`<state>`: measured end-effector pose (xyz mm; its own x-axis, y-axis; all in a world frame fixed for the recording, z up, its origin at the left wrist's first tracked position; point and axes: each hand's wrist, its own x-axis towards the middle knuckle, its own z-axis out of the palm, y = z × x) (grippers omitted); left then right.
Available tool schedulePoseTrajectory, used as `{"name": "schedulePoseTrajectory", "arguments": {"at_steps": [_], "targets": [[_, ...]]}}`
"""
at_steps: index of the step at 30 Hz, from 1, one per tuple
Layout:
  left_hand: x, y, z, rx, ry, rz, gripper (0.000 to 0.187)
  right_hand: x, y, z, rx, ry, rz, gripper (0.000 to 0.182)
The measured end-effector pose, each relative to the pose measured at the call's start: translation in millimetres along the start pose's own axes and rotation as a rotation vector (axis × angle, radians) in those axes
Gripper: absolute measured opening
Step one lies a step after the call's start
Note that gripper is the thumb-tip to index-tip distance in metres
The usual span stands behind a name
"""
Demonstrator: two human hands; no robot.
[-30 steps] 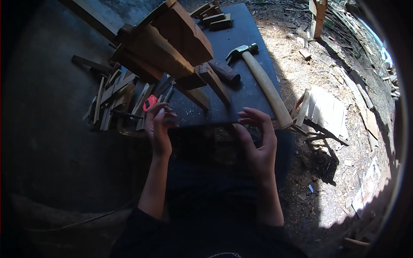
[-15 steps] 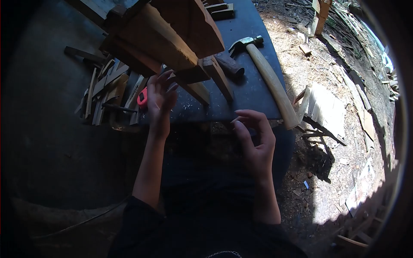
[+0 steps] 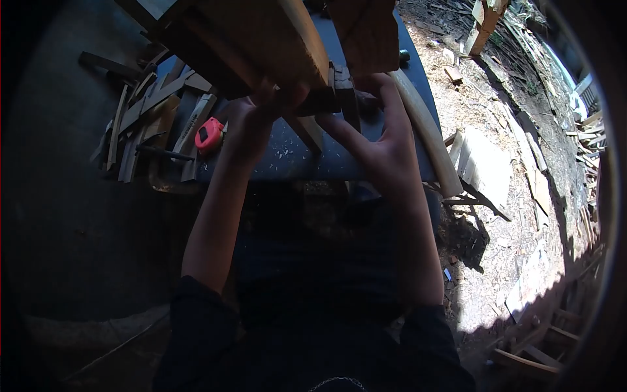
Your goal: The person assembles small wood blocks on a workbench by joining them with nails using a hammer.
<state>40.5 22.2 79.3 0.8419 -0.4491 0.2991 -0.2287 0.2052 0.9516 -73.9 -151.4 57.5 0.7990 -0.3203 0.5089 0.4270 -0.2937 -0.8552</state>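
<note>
A wooden frame (image 3: 255,39) of boards, with short legs reaching down to the tabletop, stands before me at the table's near side. My left hand (image 3: 264,111) is closed on its lower edge, the fingertips partly in shadow. A separate-looking board (image 3: 366,39) hangs at the frame's right side. My right hand (image 3: 385,140) grips around the right end, fingers up by that board's lower edge and thumb stretched toward the leg (image 3: 346,104). Beside the right hand lies a hammer (image 3: 424,130); its head is mostly hidden behind the board.
A red tape measure (image 3: 209,135) lies left of my left hand, next to a pile of wood offcuts (image 3: 150,124). The dark table (image 3: 281,166) carries small shavings. On the sunlit ground at right are wood scraps and a pale block-like piece (image 3: 483,166).
Both hands have moved up onto the wood, my right hand from in front of the table's edge. The board has swung right and now covers the hammer's head. The tape measure shows more fully.
</note>
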Motion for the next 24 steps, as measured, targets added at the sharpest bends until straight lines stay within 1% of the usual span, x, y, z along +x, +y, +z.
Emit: {"name": "schedulePoseTrajectory", "arguments": {"at_steps": [1, 3, 7, 10, 12, 15, 18, 21, 24], "targets": [[-0.3, 0.0, 1.1, 0.006, 0.012, 0.005, 0.079, 2.9, 1.9, 0.5, 0.031, -0.038, 0.046, 0.066], [-0.1, 2.2, 4.3, 0.02, 0.035, 0.017, 0.077, 7.2, 3.4, 2.4, 0.057, -0.051, 0.04, 0.064], [-0.3, 5.9, 5.4, 0.065, 0.041, 0.059, 0.066, 11.9, 8.9, 4.7, 0.109, -0.093, 0.03, 0.057], [0.8, 6.7, 4.6, 0.089, 0.058, 0.059, 0.057, 11.4, 3.0, 7.8, 0.262, -0.091, 0.088, 0.056], [1.9, 5.5, 6.9, 0.054, 0.06, 0.082, 0.052, 12.2, 6.3, 7.7, 0.259, -0.098, 0.079, 0.057], [3.6, 7.2, 8.0, 0.051, 0.025, 0.21, 0.05, 13.3, 6.9, 6.4, 0.256, -0.098, 0.108, 0.059], [2.3, 5.3, 2.6, 0.125, 0.037, 0.19, 0.046, 13.9, 5.1, 7.3, 0.274, -0.099, 0.119, 0.059], [2.5, 8.3, 5.3, 0.123, 0.013, 0.244, 0.043, 13.6, 1.3, 5.8, 0.262, -0.115, 0.125, 0.057], [2.5, 15.7, 10.0, 0.09, -0.02, 0.229, 0.045, 14.8, 1.6, 7.7, 0.277, -0.104, 0.133, 0.052]]}}
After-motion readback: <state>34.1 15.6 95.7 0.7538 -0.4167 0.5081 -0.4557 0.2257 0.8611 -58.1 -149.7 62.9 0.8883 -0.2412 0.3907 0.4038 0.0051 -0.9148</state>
